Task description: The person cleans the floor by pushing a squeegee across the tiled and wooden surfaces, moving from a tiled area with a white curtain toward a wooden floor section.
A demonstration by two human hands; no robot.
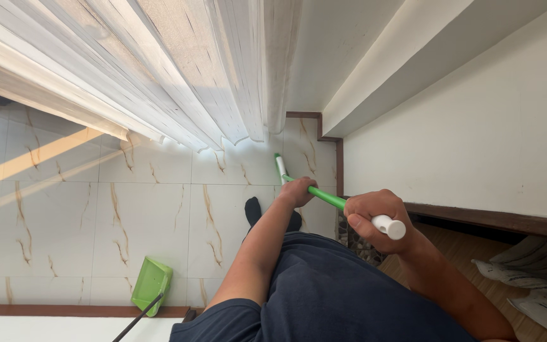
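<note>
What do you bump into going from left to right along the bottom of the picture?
Green dustpan → left hand → right hand, both holding the green and white broom handle → striped cloth.

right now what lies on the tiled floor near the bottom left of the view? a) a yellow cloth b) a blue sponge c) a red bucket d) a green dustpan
d: a green dustpan with a dark handle lies on the marbled floor tiles, well apart from the left hand and right hand, which both grip the green and white broom handle.
</note>
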